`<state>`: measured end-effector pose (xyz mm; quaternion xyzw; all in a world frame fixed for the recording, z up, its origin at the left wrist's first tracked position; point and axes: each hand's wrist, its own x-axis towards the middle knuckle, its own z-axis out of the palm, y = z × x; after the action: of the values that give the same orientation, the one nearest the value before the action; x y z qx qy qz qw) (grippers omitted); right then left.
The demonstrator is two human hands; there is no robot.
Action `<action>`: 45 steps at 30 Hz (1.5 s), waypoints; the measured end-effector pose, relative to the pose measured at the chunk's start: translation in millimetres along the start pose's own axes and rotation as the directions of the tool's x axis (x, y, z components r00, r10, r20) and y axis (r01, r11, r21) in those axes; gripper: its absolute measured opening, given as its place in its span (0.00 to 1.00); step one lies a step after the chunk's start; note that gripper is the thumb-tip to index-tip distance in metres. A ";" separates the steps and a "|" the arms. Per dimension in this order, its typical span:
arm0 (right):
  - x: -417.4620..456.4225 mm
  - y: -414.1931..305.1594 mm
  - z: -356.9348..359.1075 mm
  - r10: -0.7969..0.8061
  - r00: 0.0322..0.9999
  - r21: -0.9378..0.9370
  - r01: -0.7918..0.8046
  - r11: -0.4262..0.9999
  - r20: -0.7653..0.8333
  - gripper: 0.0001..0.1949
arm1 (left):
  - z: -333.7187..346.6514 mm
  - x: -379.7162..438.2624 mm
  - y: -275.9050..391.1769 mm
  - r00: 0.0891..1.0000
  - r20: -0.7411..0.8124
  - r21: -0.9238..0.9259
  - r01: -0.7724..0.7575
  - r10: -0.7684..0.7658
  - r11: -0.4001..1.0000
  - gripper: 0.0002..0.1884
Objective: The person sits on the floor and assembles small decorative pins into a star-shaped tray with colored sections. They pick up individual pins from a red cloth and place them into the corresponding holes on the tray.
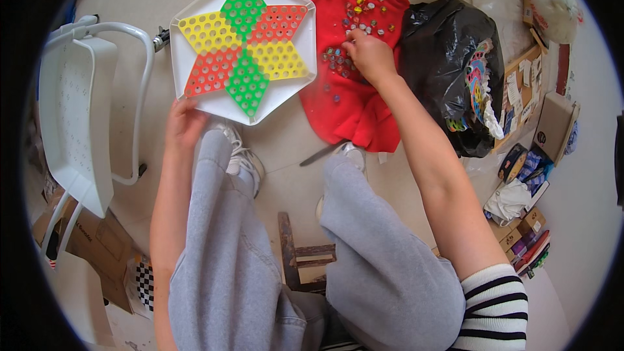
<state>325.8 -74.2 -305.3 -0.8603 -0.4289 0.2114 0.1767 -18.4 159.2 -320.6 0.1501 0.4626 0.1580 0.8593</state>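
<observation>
A white plastic tray (287, 88) carries a six-pointed Chinese checkers board (245, 48) in green, red and yellow with round holes. My left hand (187, 122) grips the tray's rim at its lower left corner. My right hand (371, 56) is over a red cloth (358, 126), fingertips bent together beside glass marbles (336, 58); whether a marble is between them cannot be told. More marbles (360, 5), some yellow, some white, some clear, lie scattered farther up the cloth.
A black plastic bag (429, 63) stands right of the cloth. A white plastic chair (78, 107) is at the left. A wooden stool (290, 253) shows between my legs. A dark flat strip (319, 153) lies by my shoe. Boxes (531, 222) and cloth items line the right wall.
</observation>
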 end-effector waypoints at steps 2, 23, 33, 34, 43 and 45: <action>-3.2 -1.4 -11.6 0.228 0.973 0.561 -0.213 0.800 0.045 0.07 | -2.5 -1.5 0.3 1.000 0.004 -0.001 0.000 0.000 1.000 0.24; -45.3 -111.2 38.2 0.005 0.722 0.548 -0.521 -0.654 0.692 0.14 | 6.8 -2.3 0.6 0.997 -0.079 0.011 -0.025 0.026 1.000 0.25; -69.4 -124.0 31.2 0.145 0.753 0.683 -0.475 -0.555 0.642 0.18 | 11.0 -4.7 -2.0 1.000 -0.004 -0.051 -0.007 0.007 0.999 0.26; -71.1 -131.0 32.8 0.195 0.760 0.724 -0.459 -0.516 0.620 0.19 | 12.4 -5.1 -2.8 1.000 -0.008 -0.063 -0.010 0.010 0.998 0.26; -57.4 -163.0 27.3 0.365 0.798 0.782 -0.578 0.235 0.480 0.26 | 8.6 -3.1 -10.2 1.000 0.004 -0.113 -0.020 0.020 0.993 0.27; -54.0 -150.7 28.2 0.285 0.867 0.746 -0.497 0.444 0.409 0.20 | 1.0 -0.1 -6.5 1.000 -0.013 -0.117 -0.023 0.021 0.993 0.26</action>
<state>182.0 -28.7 -244.6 -0.7167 -0.0813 0.5187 0.4590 -16.7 153.1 -322.6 0.1037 0.4560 0.1951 0.8621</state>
